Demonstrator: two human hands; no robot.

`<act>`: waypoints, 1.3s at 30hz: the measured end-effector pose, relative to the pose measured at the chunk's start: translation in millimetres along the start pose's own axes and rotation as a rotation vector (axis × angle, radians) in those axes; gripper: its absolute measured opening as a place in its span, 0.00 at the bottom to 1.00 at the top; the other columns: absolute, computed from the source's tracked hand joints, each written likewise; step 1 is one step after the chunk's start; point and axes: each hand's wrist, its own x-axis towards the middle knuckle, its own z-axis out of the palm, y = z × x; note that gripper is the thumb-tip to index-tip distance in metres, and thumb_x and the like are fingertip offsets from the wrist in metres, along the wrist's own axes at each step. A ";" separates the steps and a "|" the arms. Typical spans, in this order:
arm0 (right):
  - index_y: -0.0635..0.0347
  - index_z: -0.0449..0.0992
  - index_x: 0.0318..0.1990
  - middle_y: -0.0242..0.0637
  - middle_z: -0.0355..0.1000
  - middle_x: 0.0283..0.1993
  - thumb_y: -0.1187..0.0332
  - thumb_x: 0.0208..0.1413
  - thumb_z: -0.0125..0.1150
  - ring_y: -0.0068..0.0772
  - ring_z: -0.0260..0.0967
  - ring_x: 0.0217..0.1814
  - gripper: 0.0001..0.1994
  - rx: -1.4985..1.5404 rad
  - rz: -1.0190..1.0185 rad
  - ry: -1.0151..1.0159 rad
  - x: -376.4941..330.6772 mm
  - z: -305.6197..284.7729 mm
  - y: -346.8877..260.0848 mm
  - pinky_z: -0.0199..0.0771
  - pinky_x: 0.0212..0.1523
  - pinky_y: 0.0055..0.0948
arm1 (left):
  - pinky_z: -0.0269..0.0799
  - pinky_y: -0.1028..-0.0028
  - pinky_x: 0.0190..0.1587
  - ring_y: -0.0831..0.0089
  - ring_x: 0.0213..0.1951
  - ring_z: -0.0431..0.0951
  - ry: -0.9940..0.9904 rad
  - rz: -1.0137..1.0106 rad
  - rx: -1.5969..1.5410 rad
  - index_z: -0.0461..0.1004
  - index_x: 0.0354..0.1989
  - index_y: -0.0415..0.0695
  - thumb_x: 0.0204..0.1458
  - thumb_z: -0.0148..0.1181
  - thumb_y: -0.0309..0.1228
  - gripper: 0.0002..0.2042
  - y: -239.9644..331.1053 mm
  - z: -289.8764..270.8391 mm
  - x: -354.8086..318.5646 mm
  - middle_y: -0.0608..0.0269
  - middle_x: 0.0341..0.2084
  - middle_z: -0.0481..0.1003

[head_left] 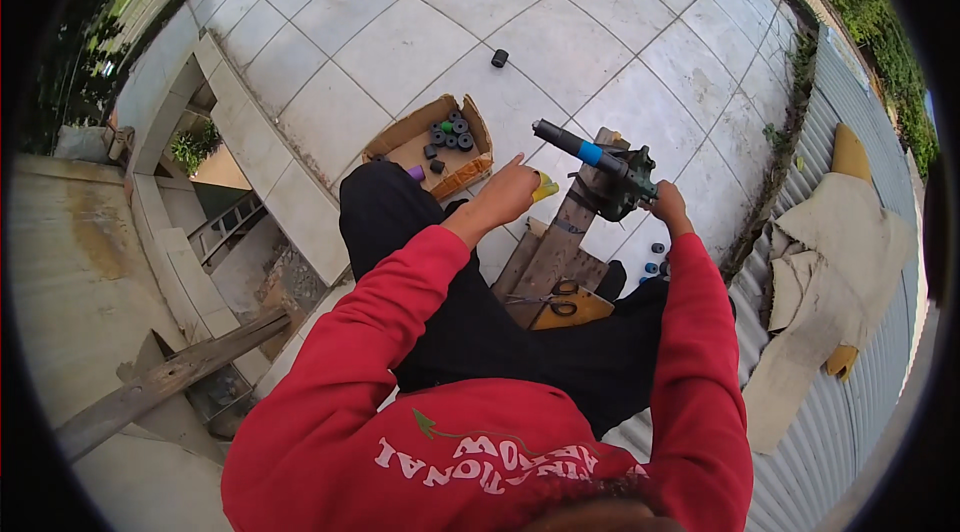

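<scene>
My left hand point(507, 194) is closed on a small yellow piece point(545, 187), its index finger pointing outward; the piece's kind is unclear. To its right, a dark green metal hand-cranked device point(632, 184) is mounted on a wooden plank point(548, 257). A black rod with a blue band point(585, 147) sticks out of the device toward the far left. My right hand point(670, 207) is curled at the device's right side; what its fingers grip is hidden. Scissors point(563, 307) with black handles lie on the near end of the wood, between my legs.
An open cardboard box point(470, 172) with several small black rolls and a purple one stands left of the plank. One black roll point(499, 58) sits alone on the tiled floor point(400, 42). Blue-and-black rolls point(655, 267) lie by my right knee. Cloth point(840, 232) covers corrugated metal at the right.
</scene>
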 end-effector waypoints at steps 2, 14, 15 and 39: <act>0.54 0.88 0.36 0.45 0.82 0.33 0.59 0.44 0.77 0.49 0.81 0.38 0.13 0.170 0.127 0.001 12.5 -20.0 8.8 0.81 0.41 0.41 | 0.56 0.47 0.72 0.47 0.37 0.79 0.003 0.013 -0.006 0.77 0.26 0.36 0.48 0.54 0.20 0.05 2.1 1.8 3.2 0.45 0.27 0.77; 0.56 0.87 0.39 0.46 0.82 0.35 0.61 0.52 0.71 0.50 0.80 0.37 0.11 0.235 0.107 0.377 -4.5 -139.6 1.8 0.78 0.38 0.42 | 0.55 0.48 0.74 0.45 0.39 0.79 -0.029 -0.016 -0.025 0.77 0.24 0.34 0.43 0.53 0.17 0.05 8.7 -6.8 1.5 0.43 0.28 0.77; 0.56 0.87 0.40 0.46 0.81 0.35 0.61 0.53 0.70 0.50 0.80 0.37 0.12 0.240 0.112 0.395 -8.5 -147.3 0.9 0.77 0.38 0.42 | 0.55 0.48 0.74 0.45 0.39 0.79 -0.031 -0.008 -0.028 0.77 0.25 0.34 0.43 0.53 0.17 0.06 8.4 -5.8 1.4 0.43 0.28 0.77; 0.60 0.85 0.35 0.49 0.75 0.25 0.63 0.49 0.71 0.50 0.75 0.27 0.11 0.232 0.120 -0.044 -215.8 -209.4 -94.9 0.72 0.32 0.40 | 0.55 0.48 0.74 0.45 0.39 0.79 -0.035 -0.001 -0.045 0.78 0.26 0.35 0.44 0.55 0.17 0.05 4.3 -2.8 3.8 0.43 0.28 0.77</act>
